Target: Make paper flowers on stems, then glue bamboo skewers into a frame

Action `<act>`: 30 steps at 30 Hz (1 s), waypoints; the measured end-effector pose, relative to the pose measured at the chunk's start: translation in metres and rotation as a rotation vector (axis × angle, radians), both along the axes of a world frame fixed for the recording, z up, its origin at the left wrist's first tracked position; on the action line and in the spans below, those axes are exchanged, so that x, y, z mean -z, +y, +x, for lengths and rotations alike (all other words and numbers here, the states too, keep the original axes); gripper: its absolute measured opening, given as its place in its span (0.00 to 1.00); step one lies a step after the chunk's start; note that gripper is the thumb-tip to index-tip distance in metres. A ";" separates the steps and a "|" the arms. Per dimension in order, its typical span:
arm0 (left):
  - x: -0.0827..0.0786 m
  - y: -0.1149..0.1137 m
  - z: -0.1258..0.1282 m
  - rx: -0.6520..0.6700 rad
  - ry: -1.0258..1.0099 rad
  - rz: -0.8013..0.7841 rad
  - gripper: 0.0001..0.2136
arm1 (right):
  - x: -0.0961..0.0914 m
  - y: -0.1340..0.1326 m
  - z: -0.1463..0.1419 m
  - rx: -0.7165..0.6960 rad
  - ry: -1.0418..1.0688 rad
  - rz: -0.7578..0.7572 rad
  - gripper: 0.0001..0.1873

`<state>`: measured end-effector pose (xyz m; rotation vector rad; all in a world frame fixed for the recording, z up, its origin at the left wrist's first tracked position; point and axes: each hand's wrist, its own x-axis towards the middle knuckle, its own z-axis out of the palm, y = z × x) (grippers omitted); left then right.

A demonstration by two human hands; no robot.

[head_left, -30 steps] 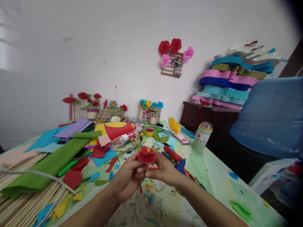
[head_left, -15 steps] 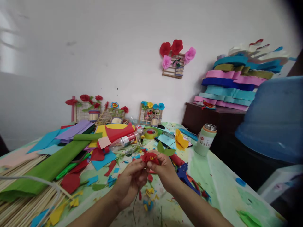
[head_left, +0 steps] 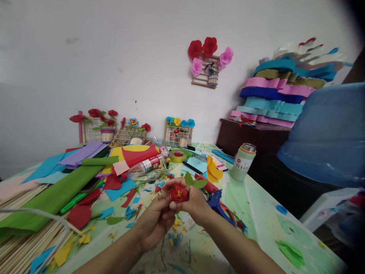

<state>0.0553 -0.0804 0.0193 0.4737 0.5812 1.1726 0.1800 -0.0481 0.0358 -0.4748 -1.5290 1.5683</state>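
A red paper flower (head_left: 182,195) sits between two bare hands above a cluttered table (head_left: 248,205), its yellow centre turned toward the wearer, perhaps to keep the petals in sight. The left hand (head_left: 154,220) pinches its left edge; the right hand (head_left: 196,204) curls around its far and right sides, seemingly to steady it. A thin stem (head_left: 162,251) hangs below. Green leaves (head_left: 196,182) and a yellow paper flower (head_left: 213,170) show just beyond.

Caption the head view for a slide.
Left hand and right hand hold a red paper flower above a scrap-strewn table.
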 end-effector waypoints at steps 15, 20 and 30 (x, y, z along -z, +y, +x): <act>0.004 0.001 0.004 -0.058 0.005 -0.084 0.12 | 0.007 0.003 0.007 -0.061 -0.040 0.019 0.36; 0.001 0.000 0.006 -0.096 -0.038 -0.254 0.07 | 0.008 0.006 0.011 -0.080 -0.084 0.145 0.41; 0.014 -0.003 0.011 0.000 -0.116 -0.231 0.11 | 0.011 -0.004 0.000 0.102 -0.027 0.000 0.20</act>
